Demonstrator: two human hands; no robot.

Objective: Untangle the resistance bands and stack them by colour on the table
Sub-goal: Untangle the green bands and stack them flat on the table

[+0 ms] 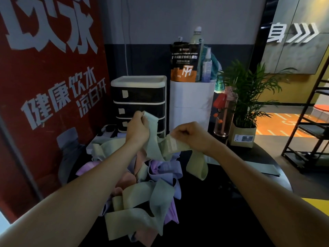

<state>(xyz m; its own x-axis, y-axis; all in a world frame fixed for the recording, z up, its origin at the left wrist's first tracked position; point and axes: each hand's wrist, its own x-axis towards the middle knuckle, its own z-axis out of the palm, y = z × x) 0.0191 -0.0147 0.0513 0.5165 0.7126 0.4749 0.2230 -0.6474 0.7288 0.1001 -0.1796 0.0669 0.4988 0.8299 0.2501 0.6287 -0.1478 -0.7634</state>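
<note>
Green band up in the air above the tabletop, stretched between both hands. Left hand curled round its upper end; right hand pinching the other end, where a pale label patch shows. Second, yellower green loop dangling below the right hand, possibly part of the same band — hard to tell in the dim light. Underneath, toward the tabletop's left edge, tangled pile of green, purple and pink bands. One flat green band lying alone near the right edge. Behind, at the far edge: drawer unit, white bin, potted plant.
</note>
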